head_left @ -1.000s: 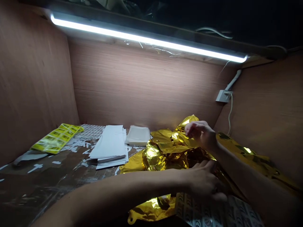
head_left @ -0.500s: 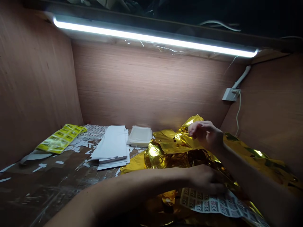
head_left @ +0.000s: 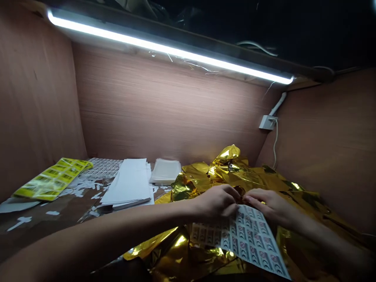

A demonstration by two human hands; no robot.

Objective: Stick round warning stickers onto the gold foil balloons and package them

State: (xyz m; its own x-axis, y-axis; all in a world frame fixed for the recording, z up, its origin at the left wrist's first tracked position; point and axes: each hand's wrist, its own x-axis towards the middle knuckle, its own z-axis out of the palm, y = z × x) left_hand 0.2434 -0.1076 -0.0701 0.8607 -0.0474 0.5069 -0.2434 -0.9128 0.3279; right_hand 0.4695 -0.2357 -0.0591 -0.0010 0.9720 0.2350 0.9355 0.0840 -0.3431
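A sheet of printed stickers [head_left: 252, 239] hangs below my hands, over crumpled gold foil [head_left: 173, 250]. My left hand [head_left: 219, 201] has its fingers curled at the sheet's top edge and grips it. Close on the right, my right hand [head_left: 266, 201] is closed, thumb and fingers pressed together near the sheet's top corner; what lies between its fingertips is too small to make out. The two hands almost touch.
White card strips [head_left: 129, 182] lie left of the foil, beside a stack of clear sleeves [head_left: 166, 171]. Further left are yellow labels [head_left: 54, 178], another sticker sheet [head_left: 104, 167] and paper scraps. A socket [head_left: 268, 122] with a cable is on the back wall's right.
My right hand has come down from above the foil to beside my left hand. The sticker sheet has been lifted and tilted up. The view has shifted to the right.
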